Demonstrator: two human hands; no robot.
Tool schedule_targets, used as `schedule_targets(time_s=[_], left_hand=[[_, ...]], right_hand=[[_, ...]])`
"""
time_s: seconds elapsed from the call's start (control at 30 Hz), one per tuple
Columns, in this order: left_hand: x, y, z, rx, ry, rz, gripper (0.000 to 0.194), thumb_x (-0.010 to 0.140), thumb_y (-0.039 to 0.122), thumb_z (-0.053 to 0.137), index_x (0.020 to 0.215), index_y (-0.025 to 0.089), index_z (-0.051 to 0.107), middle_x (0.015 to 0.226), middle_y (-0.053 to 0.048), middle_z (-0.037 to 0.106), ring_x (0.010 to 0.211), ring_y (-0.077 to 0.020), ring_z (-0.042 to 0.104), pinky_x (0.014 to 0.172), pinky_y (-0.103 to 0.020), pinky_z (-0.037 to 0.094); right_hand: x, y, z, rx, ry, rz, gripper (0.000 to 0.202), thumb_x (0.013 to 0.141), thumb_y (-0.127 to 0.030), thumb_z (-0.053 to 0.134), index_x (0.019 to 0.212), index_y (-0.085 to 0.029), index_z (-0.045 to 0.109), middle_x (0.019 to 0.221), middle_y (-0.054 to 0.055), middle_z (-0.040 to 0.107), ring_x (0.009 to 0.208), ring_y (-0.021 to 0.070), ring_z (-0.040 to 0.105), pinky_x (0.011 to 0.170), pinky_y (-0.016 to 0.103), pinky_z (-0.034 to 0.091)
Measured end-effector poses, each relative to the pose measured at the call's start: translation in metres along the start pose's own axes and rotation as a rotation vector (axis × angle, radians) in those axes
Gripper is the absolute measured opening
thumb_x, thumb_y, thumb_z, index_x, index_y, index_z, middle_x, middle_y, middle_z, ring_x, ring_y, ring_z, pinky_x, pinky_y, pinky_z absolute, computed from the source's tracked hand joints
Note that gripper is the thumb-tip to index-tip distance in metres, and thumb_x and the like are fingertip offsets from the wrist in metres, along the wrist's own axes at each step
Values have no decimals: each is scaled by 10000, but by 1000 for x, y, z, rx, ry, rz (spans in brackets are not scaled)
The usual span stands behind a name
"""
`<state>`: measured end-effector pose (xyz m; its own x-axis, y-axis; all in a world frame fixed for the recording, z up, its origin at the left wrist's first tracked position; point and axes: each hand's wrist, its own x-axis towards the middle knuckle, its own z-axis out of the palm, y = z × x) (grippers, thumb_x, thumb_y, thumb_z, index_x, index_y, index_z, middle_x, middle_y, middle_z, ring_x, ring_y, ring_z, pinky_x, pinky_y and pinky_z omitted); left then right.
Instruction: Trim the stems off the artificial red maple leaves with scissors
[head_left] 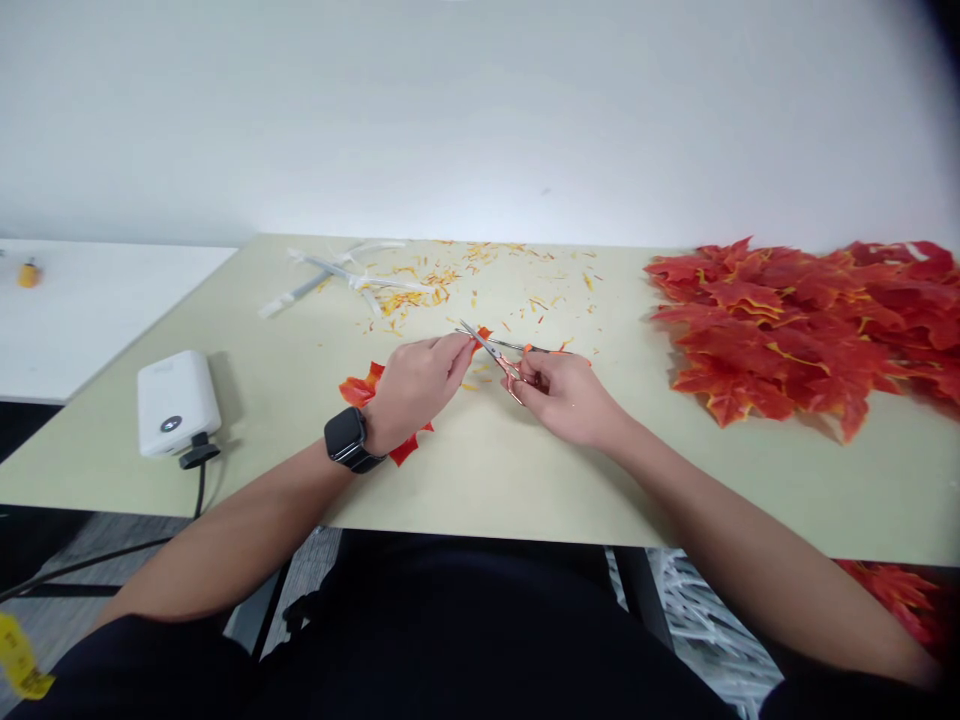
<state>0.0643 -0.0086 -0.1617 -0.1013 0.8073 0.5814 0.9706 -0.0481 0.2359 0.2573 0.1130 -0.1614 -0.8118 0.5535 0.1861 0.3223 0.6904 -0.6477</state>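
My left hand [421, 385] pinches a red artificial maple leaf [361, 388]; parts of the leaf stick out on both sides of the hand, and its middle is hidden beneath it. In my right hand [568, 395] are small scissors [510, 372] with copper-coloured handles. Their parted blades meet a red tip of the leaf just beyond my left fingertips. Behind the right hand, a second cutting tool with orange handles [531, 349] lies on the table, partly covered.
Red maple leaves [780, 330] are heaped at the right. Yellow and orange trimmings [409, 300] litter the back, beside white plastic strips [322, 278]. At the left stands a white power bank [177, 400] with a black cable [199, 490]. More leaves [900, 595] show below the table's right edge.
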Motion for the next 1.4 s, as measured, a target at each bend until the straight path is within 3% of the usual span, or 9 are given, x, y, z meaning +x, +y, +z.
schedule_targets(time_s=[0.2, 0.53, 0.83, 1.13, 1.4], left_hand=[[1, 1, -1, -25, 2, -24, 284, 1044, 251, 466, 821, 188, 629, 615, 23, 558, 533, -106, 419, 563, -282, 312], [11, 0, -17, -315, 12, -190, 340, 985, 300, 568, 674, 185, 638, 561, 30, 496, 533, -105, 413, 547, -285, 330], [17, -5, -28, -655, -128, -335, 288, 938, 397, 662, 794, 171, 766, 555, 24, 550, 485, -91, 428, 473, -256, 314], [17, -4, -27, -767, -173, -401, 277, 900, 424, 721, 848, 163, 796, 608, -10, 633, 507, -95, 478, 472, -240, 344], [14, -1, -20, -775, -179, -394, 219, 856, 389, 765, 870, 174, 805, 615, 6, 594, 532, -81, 448, 492, -229, 318]], right_hand=[[-1, -1, 1, 90, 86, 25, 314, 887, -310, 612, 652, -198, 436, 589, -24, 520, 547, 103, 394, 572, 283, 294], [2, 3, 2, 131, 195, 69, 370, 917, -368, 622, 676, -205, 394, 615, -30, 442, 582, 108, 368, 565, 282, 307], [0, -1, -1, 97, 182, 13, 366, 904, -372, 634, 689, -206, 389, 628, -28, 483, 589, 109, 386, 579, 282, 317], [-1, -1, 0, 134, 156, -38, 327, 911, -344, 640, 728, -210, 405, 672, -23, 504, 617, 117, 417, 602, 287, 335], [3, 0, 0, 497, 85, 62, 332, 937, -463, 635, 780, -204, 499, 719, -14, 551, 668, 124, 481, 671, 288, 384]])
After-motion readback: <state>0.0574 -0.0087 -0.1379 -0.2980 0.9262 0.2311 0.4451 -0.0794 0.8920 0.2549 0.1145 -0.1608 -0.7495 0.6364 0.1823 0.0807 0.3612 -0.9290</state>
